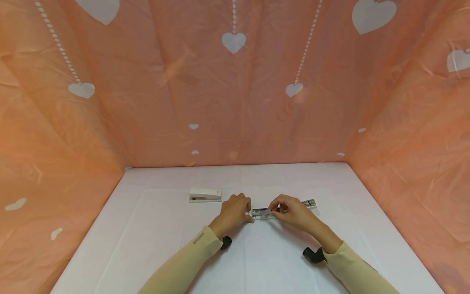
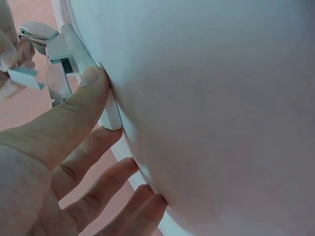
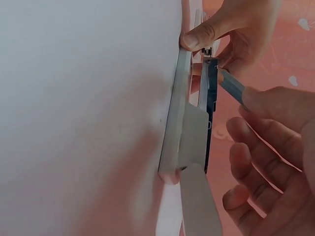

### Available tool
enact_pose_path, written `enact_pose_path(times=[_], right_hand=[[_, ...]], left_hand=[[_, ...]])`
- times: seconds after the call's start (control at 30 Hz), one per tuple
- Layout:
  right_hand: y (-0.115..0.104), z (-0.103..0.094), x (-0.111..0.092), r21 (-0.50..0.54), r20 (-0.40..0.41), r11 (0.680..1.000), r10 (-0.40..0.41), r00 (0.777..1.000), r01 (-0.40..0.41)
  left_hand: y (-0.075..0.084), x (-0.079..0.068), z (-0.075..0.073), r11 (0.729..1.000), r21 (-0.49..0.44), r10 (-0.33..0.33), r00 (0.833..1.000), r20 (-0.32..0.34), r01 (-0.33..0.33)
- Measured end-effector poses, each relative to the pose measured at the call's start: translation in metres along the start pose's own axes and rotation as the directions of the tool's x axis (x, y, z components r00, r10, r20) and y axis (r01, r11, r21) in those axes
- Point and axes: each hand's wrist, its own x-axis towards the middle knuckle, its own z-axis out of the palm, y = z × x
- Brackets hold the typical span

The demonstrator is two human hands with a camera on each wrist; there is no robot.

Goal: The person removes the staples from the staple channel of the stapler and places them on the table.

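A white stapler lies folded wide open on the table, its metal staple channel exposed. Its swung-back top arm sticks out beyond the right hand in the head view. My left hand grips the end of the stapler's base, thumb on the near side and index finger at the tip. Between thumb and fingers, my right hand pinches a short strip of staples. The strip is held just above the channel, tilted. Whether it touches the channel I cannot tell.
A second white stapler, closed, stands left of and behind the left hand. The white-covered table is bounded by orange curtains with pale hearts. Black wrist mounts hang under both sleeves.
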Motion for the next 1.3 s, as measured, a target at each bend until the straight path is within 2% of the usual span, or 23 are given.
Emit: enact_pose_path(times=[0.3, 0.53, 0.6, 0.73, 0.97, 1.3], right_hand=[[0.002, -0.001, -0.012, -0.061, 0.024, 0.998, -0.028, 0.999, 0.029], [0.008, 0.005, -0.016, -0.103, 0.027, 0.976, -0.19, 0.981, 0.192], [0.009, 0.006, -0.017, -0.127, 0.03, 0.97, -0.204, 0.978, 0.207], [0.007, 0.008, -0.017, -0.149, 0.038, 0.969, -0.195, 0.98, 0.199], [0.002, 0.011, -0.018, -0.206, 0.075, 0.969, -0.121, 0.99, 0.134], [-0.002, 0.012, -0.02, -0.274, 0.082, 0.956, -0.087, 0.993, 0.107]], left_hand=[[0.0, 0.0, -0.001, 1.0, -0.002, 0.002, 1.0, -0.001, -0.002], [0.001, 0.0, 0.0, 1.0, 0.027, 0.002, 1.0, 0.002, -0.003], [0.001, 0.0, 0.0, 1.0, 0.028, 0.002, 1.0, 0.0, -0.002], [0.001, -0.001, 0.0, 1.0, 0.025, -0.003, 1.0, 0.002, 0.003], [0.001, -0.001, 0.0, 1.0, 0.027, -0.007, 1.0, 0.008, 0.006], [0.0, -0.001, -0.001, 1.0, 0.024, -0.002, 1.0, 0.009, 0.001]])
